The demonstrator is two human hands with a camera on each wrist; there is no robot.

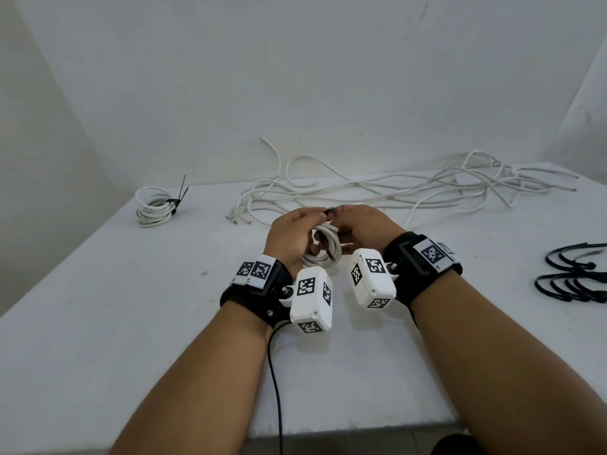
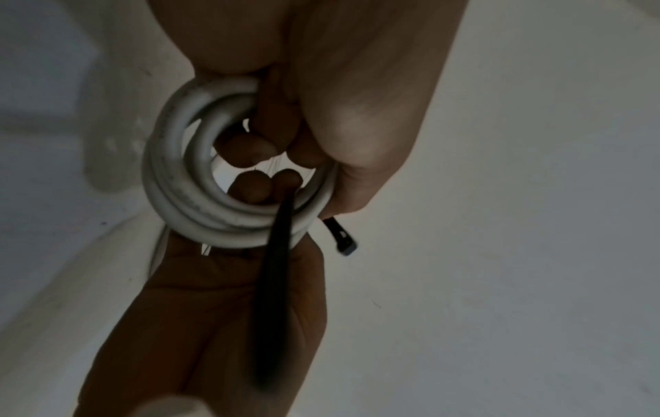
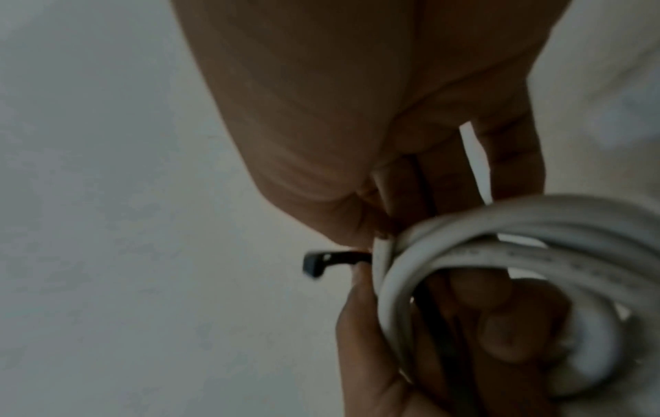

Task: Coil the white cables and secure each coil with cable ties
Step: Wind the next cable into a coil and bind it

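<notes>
Both hands meet at the table's middle around a small white cable coil point(image 1: 325, 247) point(image 2: 178, 197) point(image 3: 464, 254). My left hand point(image 1: 289, 238) point(image 2: 214, 324) point(image 3: 375, 352) grips the coil, its fingers curled through the hole. A black cable tie point(image 1: 330, 210) point(image 2: 275, 268) point(image 3: 318, 263) wraps over the coil; its strap runs down along the left palm. My right hand point(image 1: 364, 228) point(image 2: 357, 98) point(image 3: 357, 112) pinches the tie at the coil's edge, and the tie's head sticks out just past its fingers. Whether the strap has entered the head is hidden.
A tied coil point(image 1: 154, 206) lies at the far left. Loose white cables point(image 1: 394, 188) sprawl along the back by the wall. Spare black ties point(image 1: 574, 277) lie at the right edge. A dark cord point(image 1: 276, 372) runs off the near table edge point(image 1: 328, 428).
</notes>
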